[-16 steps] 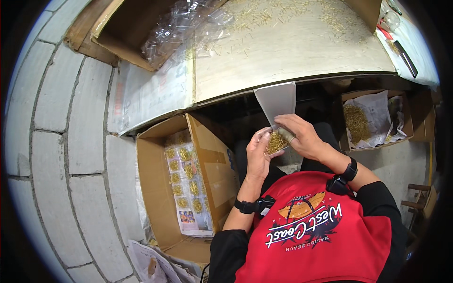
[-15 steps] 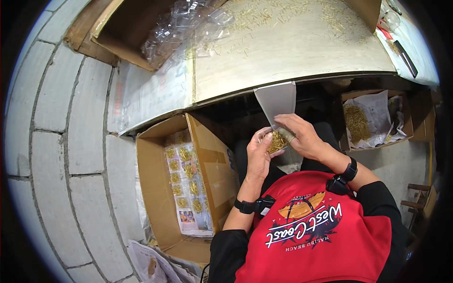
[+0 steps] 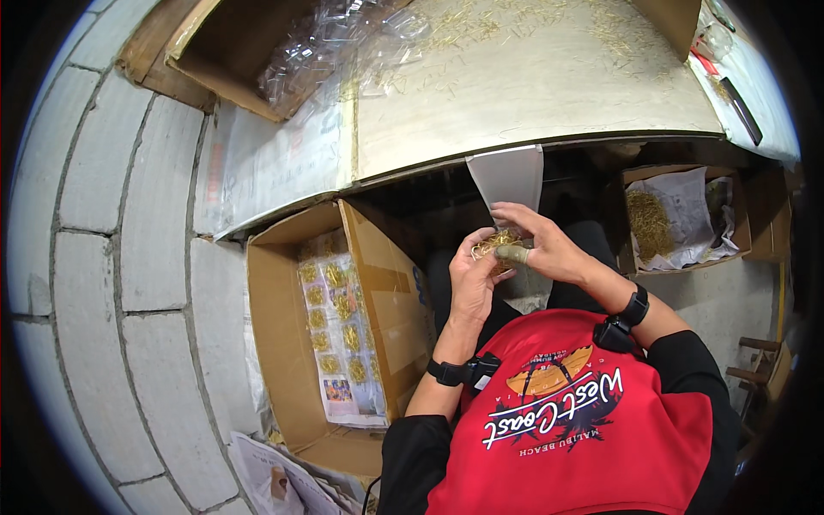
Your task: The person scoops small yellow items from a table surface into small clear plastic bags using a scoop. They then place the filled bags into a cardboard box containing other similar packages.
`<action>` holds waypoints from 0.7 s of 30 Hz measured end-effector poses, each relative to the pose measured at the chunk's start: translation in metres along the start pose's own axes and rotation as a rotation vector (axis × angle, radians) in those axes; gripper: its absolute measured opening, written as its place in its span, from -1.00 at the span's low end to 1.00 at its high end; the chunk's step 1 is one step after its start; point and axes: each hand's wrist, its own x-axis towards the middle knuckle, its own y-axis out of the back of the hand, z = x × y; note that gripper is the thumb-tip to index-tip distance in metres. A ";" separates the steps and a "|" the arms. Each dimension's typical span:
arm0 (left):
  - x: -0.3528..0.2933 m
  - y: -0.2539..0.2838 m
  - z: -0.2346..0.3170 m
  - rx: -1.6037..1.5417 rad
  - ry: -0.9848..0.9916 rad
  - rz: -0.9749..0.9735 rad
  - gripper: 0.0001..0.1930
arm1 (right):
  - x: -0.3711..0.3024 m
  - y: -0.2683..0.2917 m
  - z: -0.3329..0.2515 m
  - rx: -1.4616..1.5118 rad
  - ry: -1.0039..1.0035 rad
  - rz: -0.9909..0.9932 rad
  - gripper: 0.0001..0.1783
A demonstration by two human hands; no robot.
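Observation:
Below the table's front edge, my left hand (image 3: 472,279) is closed round a small clear plastic box (image 3: 499,269) full of thin gold-coloured metal pins (image 3: 506,238). My right hand (image 3: 554,251) grips the same box from the other side. Its thumb, in a tan finger cover (image 3: 512,253), presses near the pins, while its fingers reach over the far edge. Fingers partly hide the box, so I cannot tell how its lid lies. Just beyond the hands, a white chute (image 3: 508,176) slopes down from the table edge.
A cardboard box (image 3: 296,352) on the left holds rows of filled clear boxes (image 3: 350,336). Another carton (image 3: 232,51) on the table spills clear empty cases (image 3: 330,51). Loose pins lie scattered on the tabletop (image 3: 532,94). At right, a paper-lined carton (image 3: 687,266) holds more pins (image 3: 650,223).
My right hand has shifted slightly left and its thumb has come further over the box. The left thumb has moved up over the pins. The box is now more covered by fingers.

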 end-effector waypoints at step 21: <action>-0.001 0.008 0.005 -0.043 -0.047 0.052 -0.71 | -0.009 0.012 -0.011 -0.473 0.365 0.016 -0.50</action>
